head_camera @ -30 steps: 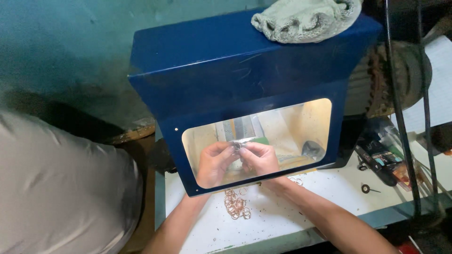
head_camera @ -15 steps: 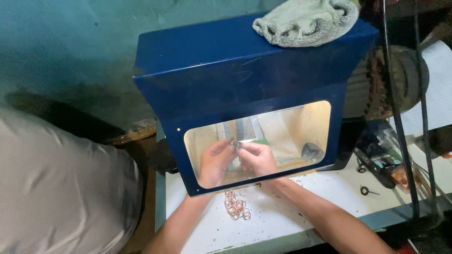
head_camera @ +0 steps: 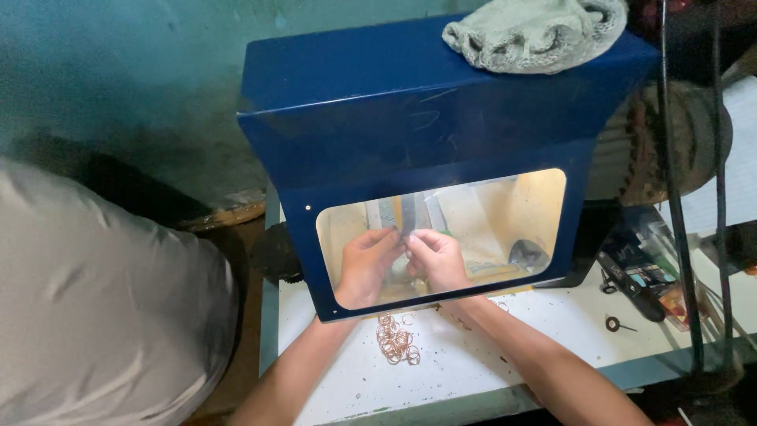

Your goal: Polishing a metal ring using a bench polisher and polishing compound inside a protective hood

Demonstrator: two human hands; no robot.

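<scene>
Inside the blue hood [head_camera: 426, 118], my left hand [head_camera: 367, 264] and right hand [head_camera: 436, 259] pinch a small piece, hard to make out, best kept steady behind the window [head_camera: 505, 213].

Left hand [head_camera: 369, 264]: forearm enters from 7 o'clock, fingers curled, grip pinched | Right hand [head_camera: 436, 259]: forearm enters from 5 o'clock, fingers curled | Fingertips of both hands meet toward 12 o'clock.
</scene>
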